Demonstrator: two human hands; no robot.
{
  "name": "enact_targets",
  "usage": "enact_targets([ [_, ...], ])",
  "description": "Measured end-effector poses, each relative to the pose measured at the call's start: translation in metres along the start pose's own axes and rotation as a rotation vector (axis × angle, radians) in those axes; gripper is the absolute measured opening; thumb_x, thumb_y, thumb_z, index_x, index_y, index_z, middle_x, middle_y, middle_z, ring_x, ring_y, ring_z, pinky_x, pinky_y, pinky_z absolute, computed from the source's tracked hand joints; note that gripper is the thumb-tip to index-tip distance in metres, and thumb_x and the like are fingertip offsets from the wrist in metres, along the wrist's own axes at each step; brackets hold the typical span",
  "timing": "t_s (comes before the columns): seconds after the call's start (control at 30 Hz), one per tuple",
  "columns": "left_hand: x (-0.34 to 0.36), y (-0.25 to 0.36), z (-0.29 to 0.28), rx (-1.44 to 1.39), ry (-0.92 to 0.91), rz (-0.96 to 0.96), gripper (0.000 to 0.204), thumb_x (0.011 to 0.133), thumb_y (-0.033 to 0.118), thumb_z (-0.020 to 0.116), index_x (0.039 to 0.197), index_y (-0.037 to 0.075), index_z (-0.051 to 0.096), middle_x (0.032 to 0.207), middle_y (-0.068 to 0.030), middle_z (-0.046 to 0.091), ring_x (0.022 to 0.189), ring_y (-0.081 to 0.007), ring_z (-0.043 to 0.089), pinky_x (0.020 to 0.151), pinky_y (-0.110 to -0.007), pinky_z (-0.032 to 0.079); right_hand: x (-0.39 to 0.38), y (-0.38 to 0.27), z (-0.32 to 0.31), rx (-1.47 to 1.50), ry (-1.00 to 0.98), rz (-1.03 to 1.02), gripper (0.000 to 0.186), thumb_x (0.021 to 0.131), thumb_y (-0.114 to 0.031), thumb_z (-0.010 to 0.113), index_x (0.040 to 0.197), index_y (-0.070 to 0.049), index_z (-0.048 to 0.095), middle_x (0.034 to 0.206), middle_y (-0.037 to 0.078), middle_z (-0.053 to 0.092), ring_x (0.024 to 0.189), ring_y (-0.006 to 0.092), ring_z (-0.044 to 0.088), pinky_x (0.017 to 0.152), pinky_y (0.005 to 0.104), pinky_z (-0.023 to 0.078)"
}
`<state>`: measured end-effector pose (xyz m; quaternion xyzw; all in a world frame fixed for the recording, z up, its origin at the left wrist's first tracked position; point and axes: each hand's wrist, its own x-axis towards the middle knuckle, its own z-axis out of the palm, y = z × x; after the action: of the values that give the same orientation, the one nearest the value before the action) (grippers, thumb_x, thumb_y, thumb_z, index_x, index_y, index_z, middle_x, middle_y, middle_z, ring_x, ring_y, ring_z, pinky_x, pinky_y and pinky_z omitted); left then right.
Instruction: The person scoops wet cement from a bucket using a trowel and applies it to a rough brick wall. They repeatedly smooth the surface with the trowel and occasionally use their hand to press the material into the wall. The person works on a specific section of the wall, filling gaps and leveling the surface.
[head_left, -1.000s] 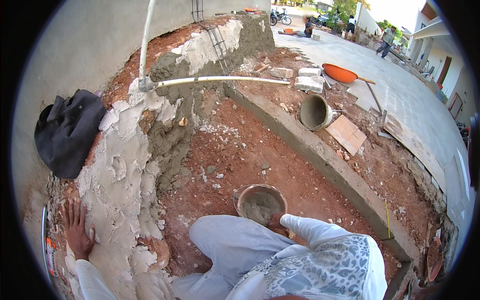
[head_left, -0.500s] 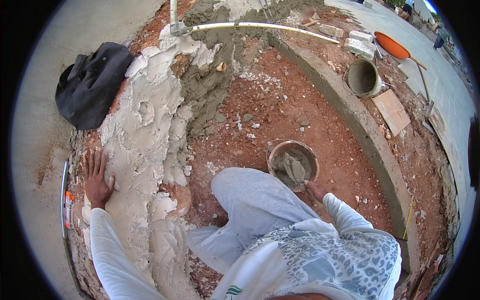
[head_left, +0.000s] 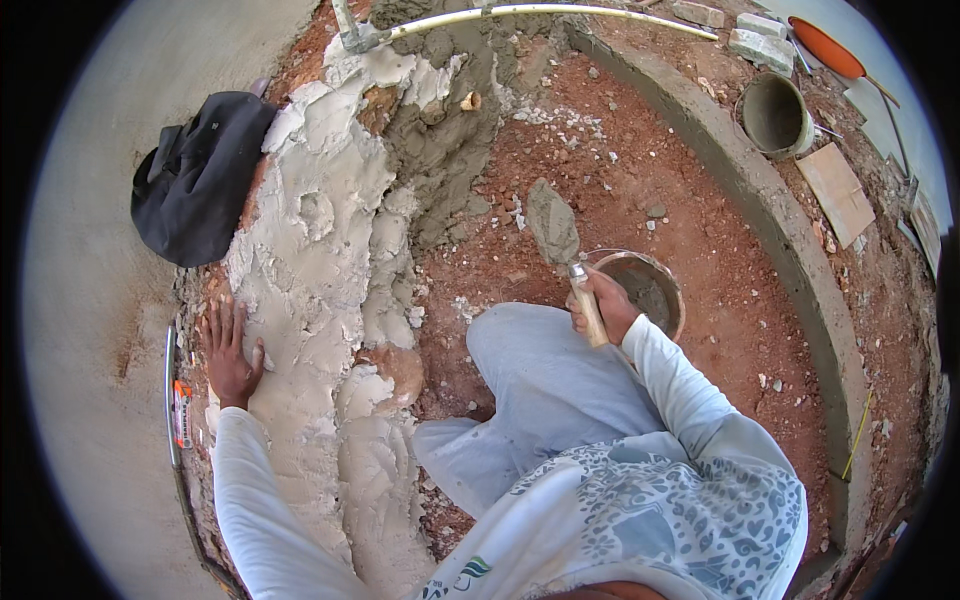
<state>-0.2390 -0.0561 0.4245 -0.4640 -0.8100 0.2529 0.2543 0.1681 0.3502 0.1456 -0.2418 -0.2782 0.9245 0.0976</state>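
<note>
My left hand (head_left: 232,365) lies open, fingers spread, on the rough pale mortar surface (head_left: 300,290) at the left. My right hand (head_left: 610,305) grips the wooden handle of a trowel (head_left: 552,225), whose blade is raised with grey wet mortar on it. Just below and right of the blade is a small bucket of mortar (head_left: 652,296) on red soil, partly behind my right hand. A patch of darker wet mortar (head_left: 440,170) runs along the pale mortar's right side.
A black cloth (head_left: 200,180) lies left, beside a metal strip (head_left: 172,395). A white pipe (head_left: 560,12) crosses the top. A concrete edging (head_left: 740,180) curves down the right, with another bucket (head_left: 775,115), blocks (head_left: 760,48), a board (head_left: 837,195) and an orange pan (head_left: 825,45) beyond.
My right hand has lifted the trowel out of the small bucket, up and left, with mortar on its blade. The view has tilted downward; my left hand stays on the mortar surface.
</note>
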Motion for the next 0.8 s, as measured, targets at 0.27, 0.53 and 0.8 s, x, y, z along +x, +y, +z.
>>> enact_targets([
  [0.27, 0.000, -0.004, 0.000, 0.037, -0.034, 0.041, 0.073, 0.090, 0.031, 0.058, 0.157, 0.011, 0.037, 0.166, -0.0114, 0.030, 0.155, -0.0370, 0.018, 0.127, -0.053, 0.009, 0.099, -0.025, 0.136, 0.276, 0.169, -0.525, 0.033, 0.097, -0.016, 0.053, 0.126, -0.008, 0.043, 0.087, 0.005, 0.053, 0.065, 0.0143, 0.056, 0.053, 0.0320, 0.053],
  [0.53, 0.028, 0.000, 0.005, 0.028, -0.049, 0.065, 0.072, 0.091, 0.034, 0.057, 0.155, 0.009, 0.039, 0.164, -0.0149, 0.032, 0.154, -0.0418, 0.019, 0.126, -0.056, 0.011, 0.352, -0.034, 0.217, -0.048, 1.026, -0.674, 0.075, 0.097, -0.015, 0.059, 0.158, 0.000, 0.018, 0.129, 0.023, 0.056, 0.107, 0.0332, 0.062, 0.095, 0.0393, 0.051],
  [0.8, 0.002, -0.005, 0.005, 0.082, -0.101, 0.036, 0.071, 0.092, 0.035, 0.054, 0.157, 0.011, 0.038, 0.164, -0.0145, 0.032, 0.153, -0.0421, 0.021, 0.126, -0.056, 0.013, 0.235, 0.061, 0.274, -0.371, 0.239, -0.524, 0.064, 0.095, -0.024, 0.062, 0.148, 0.005, 0.041, 0.114, 0.025, 0.066, 0.098, 0.0322, 0.066, 0.088, 0.0389, 0.052],
])
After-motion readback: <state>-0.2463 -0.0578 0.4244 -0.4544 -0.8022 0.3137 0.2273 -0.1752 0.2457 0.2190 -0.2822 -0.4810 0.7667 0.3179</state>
